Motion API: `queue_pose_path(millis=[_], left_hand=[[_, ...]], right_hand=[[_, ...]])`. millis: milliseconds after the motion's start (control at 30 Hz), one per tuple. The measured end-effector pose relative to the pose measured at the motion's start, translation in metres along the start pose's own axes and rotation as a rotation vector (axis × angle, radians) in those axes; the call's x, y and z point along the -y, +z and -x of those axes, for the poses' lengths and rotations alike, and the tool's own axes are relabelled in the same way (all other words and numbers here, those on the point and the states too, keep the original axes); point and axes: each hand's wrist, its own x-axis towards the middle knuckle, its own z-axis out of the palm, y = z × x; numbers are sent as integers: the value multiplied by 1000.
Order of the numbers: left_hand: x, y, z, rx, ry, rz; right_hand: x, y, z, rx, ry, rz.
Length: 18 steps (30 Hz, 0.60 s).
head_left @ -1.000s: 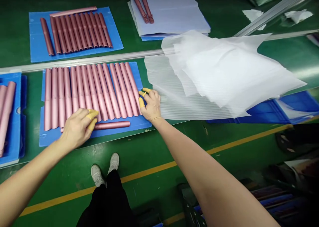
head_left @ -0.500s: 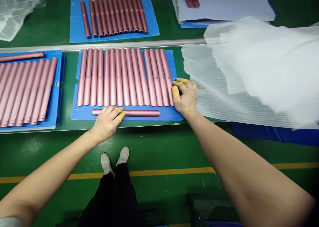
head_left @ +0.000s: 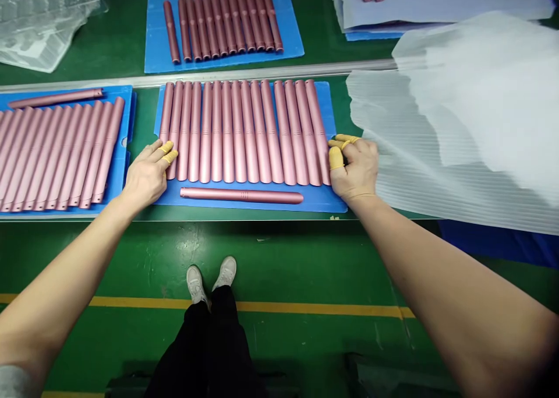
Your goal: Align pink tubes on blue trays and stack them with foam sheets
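Note:
A row of several long pink metal tubes (head_left: 238, 130), rounded at the lower ends, lies side by side on a blue board (head_left: 209, 202). My left hand (head_left: 151, 171), with yellow finger cots on two fingers, rests against the leftmost tubes, its fingers extended over them. At the row's other end, my right hand (head_left: 358, 168) touches the rightmost tube beside the board's edge. Its fingers, in yellow cots, are bent, with a gap between thumb and forefinger. One darker pink tube (head_left: 242, 196) lies crosswise below the row, touched by neither hand.
Left is another blue board (head_left: 127, 118) with pink tubes. Behind the metal rail (head_left: 279, 71) lies a third blue board (head_left: 292, 42) with darker tubes. White foam sheets (head_left: 476, 112) cover the right side. Clear plastic trays (head_left: 52, 19) sit at the back left.
My left hand has let go of the crosswise tube and moved left to the row's left end. My right hand stays at the right end. The view has shifted slightly.

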Motion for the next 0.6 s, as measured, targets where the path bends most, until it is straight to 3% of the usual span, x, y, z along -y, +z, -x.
queue_pose_path(millis=[67, 300, 600], left_hand=[[4, -2, 0, 49, 14, -45], [-23, 7, -13, 85, 137, -76], [-34, 10, -24, 112, 204, -80]], right_hand=[[1, 0, 0, -1, 3, -7], [-3, 4, -1, -39, -10, 13], [-2, 3, 2, -65, -25, 52]])
